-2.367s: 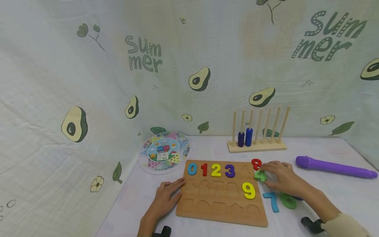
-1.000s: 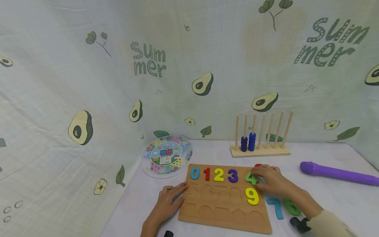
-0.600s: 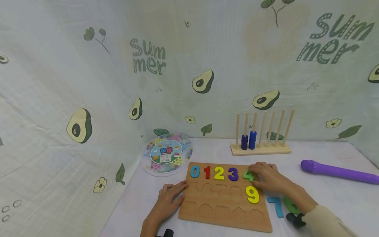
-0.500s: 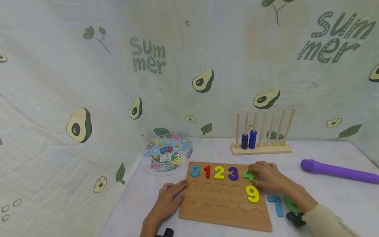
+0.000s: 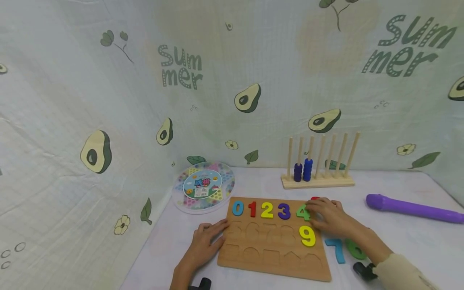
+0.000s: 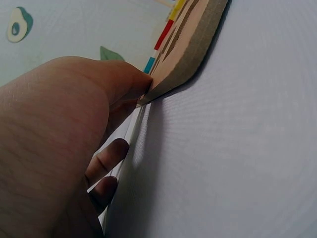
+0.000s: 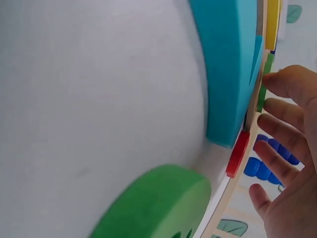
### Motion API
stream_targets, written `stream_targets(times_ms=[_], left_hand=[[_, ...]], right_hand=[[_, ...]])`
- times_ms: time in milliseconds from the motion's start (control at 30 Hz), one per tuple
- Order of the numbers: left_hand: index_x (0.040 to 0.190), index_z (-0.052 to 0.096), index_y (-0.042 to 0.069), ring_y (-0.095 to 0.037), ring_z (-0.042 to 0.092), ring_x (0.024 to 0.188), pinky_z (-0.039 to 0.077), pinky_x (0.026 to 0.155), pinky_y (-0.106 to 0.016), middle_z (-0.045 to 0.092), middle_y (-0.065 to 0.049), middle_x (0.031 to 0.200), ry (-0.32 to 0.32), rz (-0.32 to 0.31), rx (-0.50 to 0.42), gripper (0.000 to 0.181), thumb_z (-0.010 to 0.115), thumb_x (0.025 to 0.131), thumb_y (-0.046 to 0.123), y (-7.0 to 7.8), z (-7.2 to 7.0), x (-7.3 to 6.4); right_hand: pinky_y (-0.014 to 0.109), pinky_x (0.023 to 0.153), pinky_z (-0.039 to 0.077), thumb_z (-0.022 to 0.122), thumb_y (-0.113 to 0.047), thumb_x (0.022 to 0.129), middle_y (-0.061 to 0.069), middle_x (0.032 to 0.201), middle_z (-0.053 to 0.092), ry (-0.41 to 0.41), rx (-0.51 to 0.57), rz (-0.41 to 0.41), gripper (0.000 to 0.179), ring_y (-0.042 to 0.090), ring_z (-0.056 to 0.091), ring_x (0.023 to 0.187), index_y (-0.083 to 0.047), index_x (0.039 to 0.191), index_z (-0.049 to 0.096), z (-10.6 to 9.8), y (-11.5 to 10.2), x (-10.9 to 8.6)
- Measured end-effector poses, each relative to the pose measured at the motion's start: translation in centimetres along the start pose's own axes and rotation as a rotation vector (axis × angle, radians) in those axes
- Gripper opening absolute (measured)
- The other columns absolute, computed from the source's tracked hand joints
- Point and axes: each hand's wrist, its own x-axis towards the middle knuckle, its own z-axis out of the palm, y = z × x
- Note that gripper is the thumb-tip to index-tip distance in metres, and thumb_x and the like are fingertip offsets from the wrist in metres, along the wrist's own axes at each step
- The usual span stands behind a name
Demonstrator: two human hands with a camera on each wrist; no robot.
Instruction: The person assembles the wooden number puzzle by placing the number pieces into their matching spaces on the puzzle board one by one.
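Observation:
A wooden number board [image 5: 266,257] lies on the table with digits 0 to 3 and a yellow 9 [image 5: 307,236] set in it. A green 4 [image 5: 303,212] sits in the top row, right of the purple 3 [image 5: 284,211]. My right hand [image 5: 331,217] is at the right side of this 4, its thumb and index fingertips right at the piece in the right wrist view, the other fingers spread. My left hand [image 5: 206,241] touches the board's left edge with its fingertips, fingers loosely extended.
Right of the board lie a blue 7 [image 5: 337,249], a green round-shaped number [image 5: 355,249] and a red piece [image 5: 315,198] mostly hidden by my hand. Behind stand a peg rack [image 5: 319,183] with blue beads and a round game box [image 5: 203,187]. A purple stick [image 5: 413,208] lies at right.
My right hand has carried the green 4 leftward from beside the board into the top row; lately its fingers have drawn slightly off it. The left hand stays at the board's edge.

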Motion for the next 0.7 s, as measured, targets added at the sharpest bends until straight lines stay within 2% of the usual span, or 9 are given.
stream_targets(times_ms=[233, 500, 700], left_hand=[[0.14, 0.06, 0.022, -0.021, 0.042, 0.116, 0.032, 0.09, -0.051, 0.052, 0.007, 0.148, 0.023, 0.021, -0.007, 0.04, 0.061, 0.101, 0.025, -0.01, -0.06, -0.03], [0.141, 0.059, 0.023, -0.022, 0.042, 0.118, 0.031, 0.091, -0.051, 0.051, 0.008, 0.149, -0.001, 0.002, -0.018, 0.041, 0.061, 0.1, 0.026, 0.04, 0.01, 0.06], [0.141, 0.059, 0.023, -0.021, 0.041, 0.118, 0.031, 0.092, -0.051, 0.051, 0.008, 0.149, -0.01, -0.007, -0.019, 0.041, 0.061, 0.1, 0.025, 0.08, -0.07, 0.1]], right_hand=[[0.07, 0.094, 0.023, 0.073, -0.033, 0.092, 0.01, 0.134, 0.062, 0.0, 0.022, 0.004, 0.034, 0.042, 0.043, 0.129, -0.013, 0.12, 0.072, -0.11, -0.1, -0.06], [0.068, 0.095, 0.024, 0.072, -0.03, 0.093, 0.012, 0.134, 0.061, -0.039, 0.049, 0.054, 0.03, 0.044, 0.041, 0.132, -0.013, 0.118, 0.073, -0.39, -0.54, 0.51], [0.07, 0.096, 0.023, 0.074, -0.028, 0.092, 0.008, 0.13, 0.064, -0.021, 0.045, 0.064, 0.038, 0.042, 0.044, 0.129, -0.013, 0.126, 0.069, -0.24, -0.23, 0.33]])
